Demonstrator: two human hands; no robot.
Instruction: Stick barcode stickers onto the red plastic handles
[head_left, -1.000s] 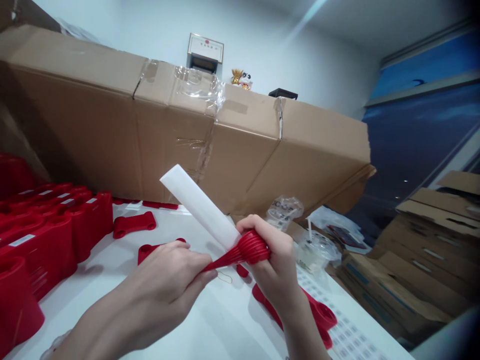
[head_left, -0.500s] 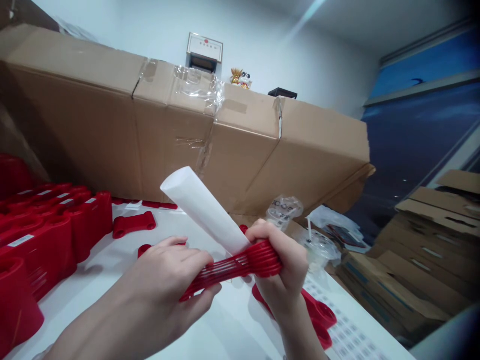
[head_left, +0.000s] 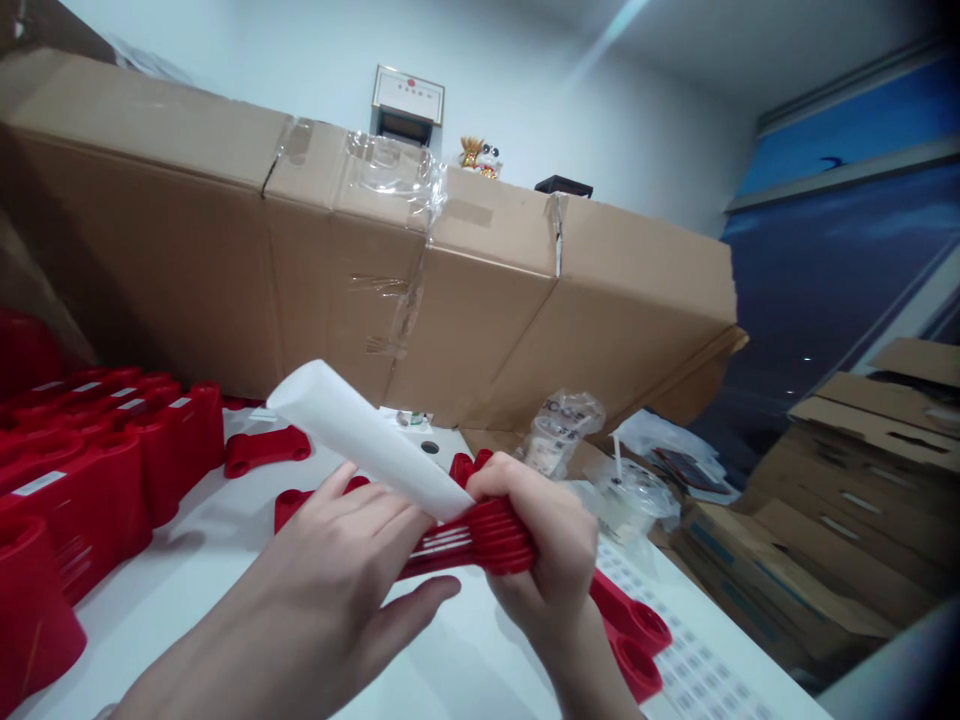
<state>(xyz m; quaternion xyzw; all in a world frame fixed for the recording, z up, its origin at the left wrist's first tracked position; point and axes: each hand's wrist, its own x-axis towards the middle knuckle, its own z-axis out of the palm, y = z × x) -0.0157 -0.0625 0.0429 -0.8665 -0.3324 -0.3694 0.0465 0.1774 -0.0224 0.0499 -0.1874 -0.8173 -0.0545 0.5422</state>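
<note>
My right hand [head_left: 551, 555] is closed round one end of a stack of flat red plastic strips [head_left: 472, 540] and a white paper strip [head_left: 360, 440] that sticks up and to the left. My left hand [head_left: 337, 590] grips the other end of the red stack, fingers over it and thumb under it. Both hands hover above the white table [head_left: 457, 660].
Red plastic holders [head_left: 97, 480] stand in rows at the left. Loose red pieces [head_left: 266, 450] lie on the table, more [head_left: 634, 640] under my right wrist. A long cardboard box [head_left: 420, 270] walls the back. Plastic-wrapped cups [head_left: 555, 435], a label sheet [head_left: 690, 680] and cardboard boxes [head_left: 832, 530] sit to the right.
The red bundle went from a pinched point at my left hand to a flat stack held level. The white strip tilted down and leftward. My left hand slid up along the bundle.
</note>
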